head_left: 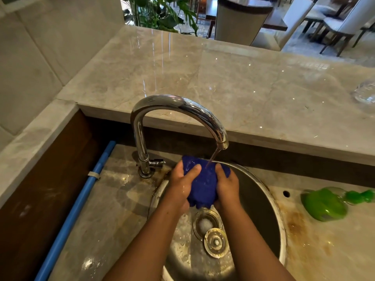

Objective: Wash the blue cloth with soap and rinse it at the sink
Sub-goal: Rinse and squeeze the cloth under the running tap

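- Raised tabletop [243, 82]: glossy grey-beige marble, wet streaks at left.
- Clear glass item [364, 92]: on the raised tabletop at the right edge, partly cut off.
- Blue pipe [81, 197]: along the left edge of the lower tabletop [113, 209], held by a pale clip [94, 175].
- Small round hole [286, 193]: lower tabletop, right side.
- Tiled wall [30, 57]: left.
- Leafy plant [160, 15]: beyond the raised tabletop.
- White chairs [343, 23], dark legs: top right.

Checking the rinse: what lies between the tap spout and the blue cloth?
Only a thin water stream, falling from spout onto blue cloth; head view shows it.
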{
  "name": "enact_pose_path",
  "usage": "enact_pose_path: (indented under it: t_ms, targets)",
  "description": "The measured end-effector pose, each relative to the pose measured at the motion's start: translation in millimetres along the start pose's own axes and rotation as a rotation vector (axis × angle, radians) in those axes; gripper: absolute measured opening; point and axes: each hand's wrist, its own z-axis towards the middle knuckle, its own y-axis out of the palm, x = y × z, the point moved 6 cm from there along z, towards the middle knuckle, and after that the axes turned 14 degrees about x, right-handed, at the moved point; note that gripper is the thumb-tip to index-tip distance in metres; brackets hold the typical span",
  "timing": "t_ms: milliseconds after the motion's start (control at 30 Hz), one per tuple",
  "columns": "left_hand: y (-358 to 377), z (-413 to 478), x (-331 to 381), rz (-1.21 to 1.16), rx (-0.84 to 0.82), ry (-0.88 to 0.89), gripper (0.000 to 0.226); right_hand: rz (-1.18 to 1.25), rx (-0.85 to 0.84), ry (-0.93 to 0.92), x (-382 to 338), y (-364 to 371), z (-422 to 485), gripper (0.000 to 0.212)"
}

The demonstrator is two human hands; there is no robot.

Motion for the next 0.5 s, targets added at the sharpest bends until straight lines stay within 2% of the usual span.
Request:
enact_pose_path:
  t_ms: [100, 233, 300, 367, 500]
  targets:
    - [2, 4, 5, -0.019, 0.019, 0.042, 0.046, 0.16, -0.025, 0.166, 16, 2, -8, 0.019]
    - [15, 0, 5, -0.021, 0.032, 0.107, 0.048, 0.417, -0.218, 0.369, 35, 17, -30, 0.062]
    - [17, -6, 1, 0.035, 0.019, 0.132, 0.037, 0.475, -0.301, 0.432, 35, 19, -41, 0.055]
    - [17, -11, -2, 0.111, 0.005, 0.156, 0.031, 0.462, -0.292, 0.344, 30, 16, -40, 0.051]
    - [4, -10, -1, 0.193, 0.053, 0.206, 0.04, 0.137, -0.119, -0.098, 7, 0, -26, 0.059]
